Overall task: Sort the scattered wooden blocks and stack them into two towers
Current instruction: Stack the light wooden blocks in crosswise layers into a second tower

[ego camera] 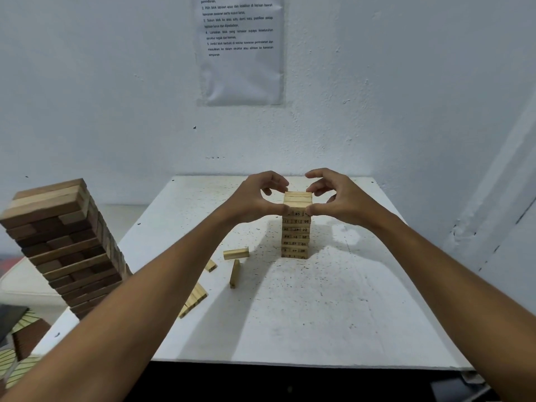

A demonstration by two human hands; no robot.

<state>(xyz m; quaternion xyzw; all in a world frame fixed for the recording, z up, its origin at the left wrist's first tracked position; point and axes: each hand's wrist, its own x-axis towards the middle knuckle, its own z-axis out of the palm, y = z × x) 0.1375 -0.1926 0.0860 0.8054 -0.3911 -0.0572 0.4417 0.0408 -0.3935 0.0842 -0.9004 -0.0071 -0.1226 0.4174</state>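
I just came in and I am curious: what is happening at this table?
A person is building towers from wooden blocks. Both hands, left hand and right hand, pinch the top layer of the small pale tower on the white table, squaring it. A few loose pale blocks lie left of it. A taller dark tower stands at the far left.

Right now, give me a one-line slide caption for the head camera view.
Both hands, left hand and right hand, square the top of the small numbered block tower beside loose blocks and a dark tower.

Upright pale numbered-block tower (296, 227); loose blocks (235, 253) nearby
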